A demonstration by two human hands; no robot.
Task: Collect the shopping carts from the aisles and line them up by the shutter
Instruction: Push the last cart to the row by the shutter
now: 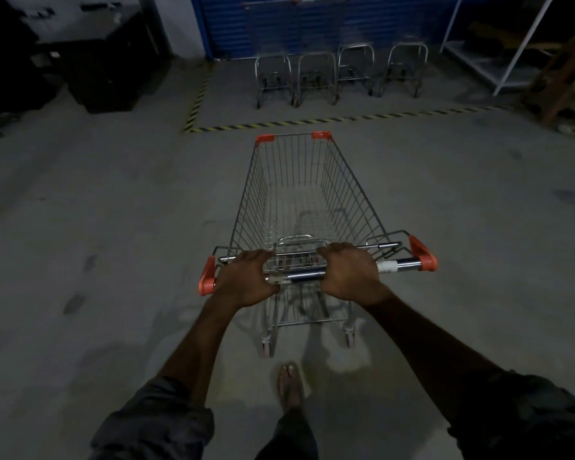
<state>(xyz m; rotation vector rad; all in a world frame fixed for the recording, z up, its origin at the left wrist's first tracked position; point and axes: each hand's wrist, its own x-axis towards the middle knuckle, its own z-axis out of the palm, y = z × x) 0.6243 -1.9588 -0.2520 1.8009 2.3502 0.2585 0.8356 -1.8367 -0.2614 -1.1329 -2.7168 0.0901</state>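
- Gripping the handle bar (304, 275) of a wire shopping cart (307, 194), both hands are closed round it with fingers curled over the top. The left hand (246, 282) sits close to the bar's left end and the right hand (349, 273) sits right of centre. The thumbs cannot be seen.
- Head view, position: the empty basket runs straight ahead of the grip. Its nose is short of the hazard tape (312, 121) and well apart from the blue shutter (389, 24) beyond.
- Handling, as judged:
  - The rigid steel mesh will not flex.
  - With no load the cart should roll lightly on its casters (268, 343), which sit below the grip.
  - The smooth chromed bar could slip in a loose hold.
  - Swivel wheels may wander on the rough concrete.
- Hold point, as judged: the bar is the proper place to hold. The hands sit left of centre, so the nose may yaw; an even spacing would steer truer.
- Count:
  - One cart is in hand, with four orange corner caps (422, 254).
  - Four parked carts (316, 74) stand side by side far ahead of the grip, against the shutter. Their baskets are blurred.
  - One sandalled foot (291, 383) is behind the grip.
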